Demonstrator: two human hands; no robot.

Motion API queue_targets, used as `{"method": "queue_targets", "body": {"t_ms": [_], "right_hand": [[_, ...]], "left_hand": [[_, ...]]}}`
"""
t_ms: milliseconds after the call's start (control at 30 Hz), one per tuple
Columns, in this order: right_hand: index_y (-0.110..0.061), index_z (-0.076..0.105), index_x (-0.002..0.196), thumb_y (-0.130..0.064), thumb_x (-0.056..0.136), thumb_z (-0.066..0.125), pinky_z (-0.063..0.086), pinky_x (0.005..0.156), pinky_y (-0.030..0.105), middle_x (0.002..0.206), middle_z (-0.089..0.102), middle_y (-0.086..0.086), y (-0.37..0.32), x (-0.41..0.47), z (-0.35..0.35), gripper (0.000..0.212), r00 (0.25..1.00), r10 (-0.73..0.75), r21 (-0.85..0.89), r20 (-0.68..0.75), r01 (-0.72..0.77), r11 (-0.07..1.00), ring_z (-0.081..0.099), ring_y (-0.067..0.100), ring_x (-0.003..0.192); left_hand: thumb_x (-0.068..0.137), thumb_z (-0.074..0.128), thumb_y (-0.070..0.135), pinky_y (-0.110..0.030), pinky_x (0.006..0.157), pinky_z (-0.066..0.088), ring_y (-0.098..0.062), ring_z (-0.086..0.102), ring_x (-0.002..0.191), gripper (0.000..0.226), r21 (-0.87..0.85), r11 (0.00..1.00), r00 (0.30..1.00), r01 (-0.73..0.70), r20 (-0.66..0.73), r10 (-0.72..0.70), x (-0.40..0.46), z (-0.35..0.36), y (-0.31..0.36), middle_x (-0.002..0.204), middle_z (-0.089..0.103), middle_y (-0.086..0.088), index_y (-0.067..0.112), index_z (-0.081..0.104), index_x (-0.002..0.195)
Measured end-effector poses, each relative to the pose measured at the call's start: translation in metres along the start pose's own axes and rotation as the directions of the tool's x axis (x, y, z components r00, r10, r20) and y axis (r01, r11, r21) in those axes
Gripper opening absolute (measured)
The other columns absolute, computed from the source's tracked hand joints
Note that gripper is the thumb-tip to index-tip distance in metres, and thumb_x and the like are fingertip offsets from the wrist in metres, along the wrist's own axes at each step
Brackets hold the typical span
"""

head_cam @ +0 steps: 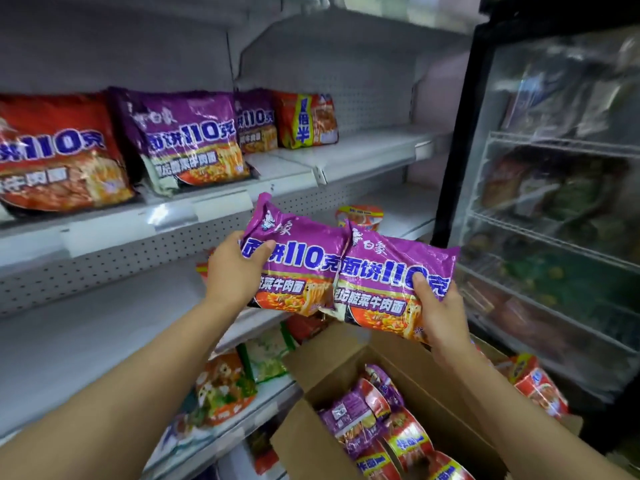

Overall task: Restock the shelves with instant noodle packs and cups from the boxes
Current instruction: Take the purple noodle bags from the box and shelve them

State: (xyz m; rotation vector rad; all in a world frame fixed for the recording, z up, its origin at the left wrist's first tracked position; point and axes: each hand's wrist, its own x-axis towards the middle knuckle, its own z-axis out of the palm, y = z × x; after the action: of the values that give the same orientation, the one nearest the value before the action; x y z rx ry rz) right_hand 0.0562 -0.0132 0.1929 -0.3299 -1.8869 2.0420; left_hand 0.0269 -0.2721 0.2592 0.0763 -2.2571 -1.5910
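Holding one purple noodle pack each: left hand (239, 268) grips left pack (294, 261), right hand (438, 306) pinches right pack (391, 282), both above open cardboard box (311, 431), below shelf (363, 150). Packs prob light, crinkly, slick film w/ brittle noodles; grip edges, don't squeeze.

**Two purple packs held above the open box**

Two purple noodle packs, one on the left (298, 258) and one on the right (388, 289), are held side by side, edges overlapping, tilted face-up above the cardboard box (311, 441). Inside the box lie purple and red noodle cups (381, 420). More purple and red packs (187, 140) lean on the shelf (221, 206) up-left of the box.
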Motion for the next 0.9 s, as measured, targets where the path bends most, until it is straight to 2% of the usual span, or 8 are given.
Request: {"method": "queue_targets", "body": {"t_ms": [100,267,367,433,567,667,733,900], "right_hand": [[-0.019,0.051,0.116,-0.036,0.090,0.062,0.057,0.081,0.048,0.102,0.071,0.009,-0.027,0.013,0.014,0.033,0.999,-0.053,0.026,0.005,0.052,0.998,0.071,0.024,0.085],[-0.018,0.051,0.117,-0.035,0.091,0.060,0.058,0.079,0.043,0.100,0.071,0.007,-0.066,0.043,0.043,0.032,0.992,-0.124,0.068,0.034,0.121,0.990,0.070,0.023,0.085],[-0.016,0.049,0.116,-0.033,0.092,0.059,0.058,0.077,0.043,0.099,0.070,0.008,-0.086,0.072,0.063,0.031,0.986,-0.144,0.126,0.080,0.134,0.983,0.070,0.024,0.084],[-0.018,0.048,0.119,-0.037,0.092,0.059,0.057,0.080,0.044,0.101,0.069,0.005,-0.098,0.095,0.079,0.035,0.982,-0.156,0.122,0.104,0.144,0.982,0.070,0.023,0.086],[-0.014,0.050,0.123,-0.036,0.094,0.056,0.057,0.076,0.037,0.104,0.069,0.005,-0.123,0.147,0.114,0.036,0.965,-0.214,0.130,0.154,0.195,0.972,0.070,0.019,0.084],[-0.013,0.049,0.124,-0.038,0.094,0.055,0.058,0.078,0.041,0.106,0.069,0.009,-0.138,0.185,0.142,0.040,0.952,-0.231,0.143,0.198,0.205,0.968,0.070,0.022,0.085],[-0.014,0.048,0.123,-0.040,0.094,0.054,0.058,0.077,0.042,0.104,0.068,0.007,-0.144,0.209,0.160,0.040,0.944,-0.236,0.125,0.231,0.212,0.969,0.070,0.022,0.084],[-0.015,0.048,0.123,-0.038,0.095,0.052,0.052,0.060,0.027,0.101,0.066,0.004,-0.149,0.261,0.207,0.037,0.901,-0.269,0.108,0.340,0.247,0.963,0.066,0.015,0.077]], "left_hand": [[0.092,0.060,0.032,-0.041,0.074,0.057,-0.024,0.068,0.079,0.019,-0.009,0.999,0.998,-0.050,-0.049,0.050,0.011,-0.016,0.025,0.092,0.069,-0.005,0.017,0.056,0.103],[0.093,0.059,0.034,-0.029,0.066,0.051,-0.017,0.066,0.081,0.025,-0.033,0.993,0.985,-0.115,-0.132,0.110,0.035,-0.034,0.059,0.097,0.067,-0.001,0.018,0.054,0.112],[0.094,0.057,0.032,-0.033,0.072,0.053,-0.018,0.064,0.081,0.019,-0.034,0.988,0.968,-0.149,-0.207,0.139,0.050,-0.043,0.072,0.090,0.063,0.005,0.022,0.049,0.108],[0.094,0.057,0.033,-0.038,0.074,0.055,-0.021,0.066,0.082,0.027,-0.036,0.989,0.954,-0.141,-0.271,0.126,0.063,-0.050,0.079,0.093,0.064,0.000,0.017,0.049,0.115],[0.088,0.060,0.048,-0.042,0.078,0.056,-0.024,0.067,0.088,0.051,-0.033,0.987,0.896,-0.155,-0.426,0.126,0.093,-0.066,0.095,0.103,0.067,-0.009,0.007,0.054,0.119],[0.093,0.059,0.034,-0.029,0.063,0.051,-0.016,0.065,0.077,0.028,-0.080,0.982,0.869,-0.173,-0.482,0.114,0.115,-0.072,0.107,0.093,0.067,-0.006,0.009,0.055,0.107],[0.095,0.057,0.029,-0.026,0.057,0.049,-0.015,0.066,0.073,0.021,-0.119,0.979,0.859,-0.167,-0.505,0.085,0.128,-0.073,0.114,0.089,0.067,-0.005,0.010,0.053,0.103],[0.094,0.057,0.032,-0.024,0.054,0.049,-0.013,0.067,0.069,0.018,-0.175,0.970,0.819,-0.169,-0.572,0.039,0.157,-0.069,0.125,0.086,0.067,-0.003,0.015,0.053,0.096]]}}
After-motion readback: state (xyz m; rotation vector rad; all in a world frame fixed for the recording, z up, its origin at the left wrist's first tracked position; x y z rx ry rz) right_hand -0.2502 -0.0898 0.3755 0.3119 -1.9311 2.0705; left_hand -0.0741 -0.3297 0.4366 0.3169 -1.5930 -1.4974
